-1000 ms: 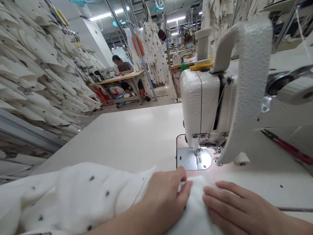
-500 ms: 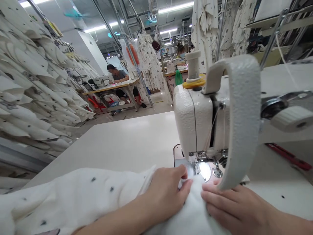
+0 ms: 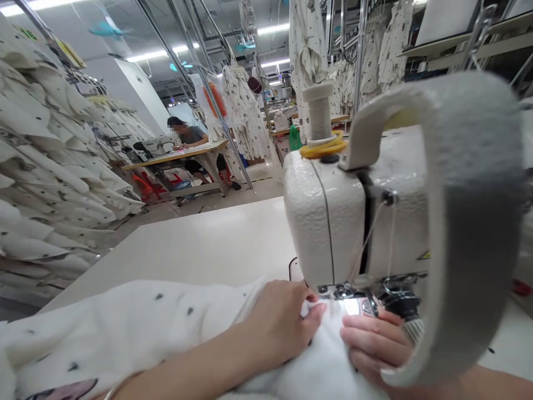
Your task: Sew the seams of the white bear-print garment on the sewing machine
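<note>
A white sewing machine head (image 3: 325, 222) stands at the right, with its presser foot (image 3: 345, 291) low over the fabric. A white cloth with small dark dots (image 3: 125, 328) lies bunched across the table and feeds toward the foot. My left hand (image 3: 283, 319) pinches a fold of this cloth just left of the foot. My right hand (image 3: 372, 344) curls on the cloth right beside the foot, partly hidden behind the machine's curved arm (image 3: 474, 222). The needle is hidden from this angle.
The white table top (image 3: 208, 239) runs away to the left of the machine. Stacks of dotted garments (image 3: 50, 166) hang along the left side. A co-worker (image 3: 187, 133) sits sewing at a table further off. A thread spool (image 3: 320, 111) stands on top of the machine.
My head has moved closer to the machine, so its curved arm now covers more of the right side. My right hand has moved up beside the presser foot, and the cloth lies nearer the foot.
</note>
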### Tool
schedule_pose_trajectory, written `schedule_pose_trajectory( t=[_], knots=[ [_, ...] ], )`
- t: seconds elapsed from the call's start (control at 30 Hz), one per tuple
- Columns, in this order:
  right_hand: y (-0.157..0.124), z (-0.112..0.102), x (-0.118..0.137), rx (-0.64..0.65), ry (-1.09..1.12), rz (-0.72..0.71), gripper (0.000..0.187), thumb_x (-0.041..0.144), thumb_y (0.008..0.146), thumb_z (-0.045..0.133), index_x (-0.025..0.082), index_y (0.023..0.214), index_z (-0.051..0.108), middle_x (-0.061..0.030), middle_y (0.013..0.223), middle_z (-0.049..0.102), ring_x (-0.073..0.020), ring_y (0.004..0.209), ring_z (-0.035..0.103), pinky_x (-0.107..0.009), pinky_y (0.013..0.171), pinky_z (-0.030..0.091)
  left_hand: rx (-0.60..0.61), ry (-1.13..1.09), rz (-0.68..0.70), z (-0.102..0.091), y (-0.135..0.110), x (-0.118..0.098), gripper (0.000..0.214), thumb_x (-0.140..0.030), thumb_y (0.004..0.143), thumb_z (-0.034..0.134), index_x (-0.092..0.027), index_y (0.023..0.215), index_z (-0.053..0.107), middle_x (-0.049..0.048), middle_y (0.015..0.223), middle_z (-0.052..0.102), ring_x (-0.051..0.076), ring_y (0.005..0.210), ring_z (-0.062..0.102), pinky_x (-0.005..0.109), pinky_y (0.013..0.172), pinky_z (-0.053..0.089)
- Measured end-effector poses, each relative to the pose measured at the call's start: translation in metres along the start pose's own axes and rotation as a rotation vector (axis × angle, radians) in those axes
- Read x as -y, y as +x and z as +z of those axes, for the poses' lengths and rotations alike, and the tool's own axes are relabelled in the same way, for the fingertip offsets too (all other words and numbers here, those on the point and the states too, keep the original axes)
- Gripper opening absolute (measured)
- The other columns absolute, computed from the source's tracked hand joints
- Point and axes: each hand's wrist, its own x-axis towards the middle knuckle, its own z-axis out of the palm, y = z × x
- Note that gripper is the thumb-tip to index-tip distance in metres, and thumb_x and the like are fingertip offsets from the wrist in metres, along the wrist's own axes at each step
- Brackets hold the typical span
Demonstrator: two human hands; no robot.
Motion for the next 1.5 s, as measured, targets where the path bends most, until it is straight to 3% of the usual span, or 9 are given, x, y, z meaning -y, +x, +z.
schedule_pose_trajectory(
  t=[0.37,0.63,0.77,0.93,1.03,1.13,1.23,1.37,1.5],
  knots=[
    [0.0,-0.003,0.0,0.045,-0.003,-0.012,0.024,0.015,0.085,0.039,0.024,0.087,0.061,0.0017,0.093,0.065,-0.0125,0.085,0.061,-0.023,0.076,0.047,0.063,0.065,-0.029,-0.002,0.003,-0.004,0.028,-0.035,0.079,0.039,-0.02,0.08,0.062,0.0053,0.072,0.066,0.025,0.069,0.06,0.033,0.062,0.042],
    [0.038,-0.066,0.005,0.222,0.097,0.002,0.032,0.009,0.08,0.037,0.02,0.1,0.058,-0.0026,0.103,0.063,-0.0142,0.094,0.058,-0.023,0.076,0.047,-0.017,0.025,-0.018,0.01,0.006,0.005,0.027,-0.039,0.078,0.042,-0.02,0.082,0.061,0.0042,0.072,0.064,0.022,0.068,0.059,0.032,0.065,0.042],
    [0.032,-0.062,0.005,0.232,0.129,0.029,0.035,0.005,0.071,0.036,0.013,0.096,0.06,-0.0077,0.102,0.063,-0.0159,0.078,0.061,-0.028,0.072,0.048,0.01,0.053,0.049,0.0,0.006,0.008,0.026,-0.036,0.081,0.04,-0.02,0.089,0.058,0.0033,0.075,0.062,0.021,0.071,0.058,0.032,0.067,0.043],
    [0.02,-0.049,0.004,0.251,0.277,0.091,0.04,0.003,0.063,0.04,0.012,0.098,0.057,-0.0103,0.111,0.057,-0.0184,0.098,0.053,-0.034,0.084,0.041,-0.086,0.087,0.155,-0.019,-0.038,-0.021,0.022,-0.028,0.081,0.042,-0.018,0.094,0.057,0.0091,0.1,0.055,0.024,0.092,0.052,0.038,0.079,0.041],
    [0.023,-0.055,0.004,0.287,0.365,0.149,0.035,0.005,0.07,0.044,0.012,0.102,0.056,-0.0085,0.108,0.058,-0.0167,0.104,0.048,-0.033,0.089,0.038,-0.115,0.017,0.242,-0.008,-0.079,-0.051,0.042,-0.039,0.074,0.05,-0.016,0.109,0.051,0.014,0.11,0.051,0.03,0.098,0.047,0.042,0.08,0.04],
    [0.024,-0.062,0.003,0.307,0.419,0.214,0.027,0.013,0.08,0.043,0.012,0.103,0.056,-0.0083,0.105,0.059,-0.0162,0.1,0.05,-0.033,0.087,0.04,-0.226,-0.031,0.155,0.015,-0.099,-0.07,0.047,-0.021,0.075,0.043,-0.012,0.121,0.039,0.0162,0.113,0.048,0.03,0.102,0.043,0.042,0.083,0.038],
    [0.019,-0.068,0.008,0.239,0.361,0.246,0.024,0.015,0.084,0.038,0.009,0.091,0.06,-0.011,0.093,0.061,-0.0189,0.092,0.052,-0.036,0.082,0.042,-0.304,-0.256,0.014,0.028,-0.094,-0.069,0.04,-0.006,0.077,0.028,-0.017,0.114,0.041,0.009,0.109,0.049,0.021,0.101,0.045,0.035,0.087,0.037],
    [0.009,-0.081,0.024,0.156,0.321,0.027,0.023,0.02,0.085,0.042,0.006,0.091,0.06,-0.0129,0.093,0.059,-0.022,0.093,0.05,-0.04,0.085,0.038,-0.31,-0.481,-0.104,0.021,-0.076,-0.059,0.02,-0.017,0.086,0.03,-0.018,0.1,0.044,0.0039,0.097,0.051,0.016,0.093,0.048,0.03,0.085,0.038],
    [0.006,-0.09,0.042,0.313,0.322,-0.214,0.022,0.027,0.083,0.048,0.01,0.091,0.06,-0.0083,0.094,0.06,-0.0216,0.101,0.047,-0.037,0.097,0.027,-0.284,-0.439,-0.141,0.015,-0.069,-0.052,0.01,-0.028,0.08,0.047,-0.018,0.082,0.045,0.0003,0.081,0.05,0.014,0.078,0.05,0.026,0.073,0.041]
  ],
)
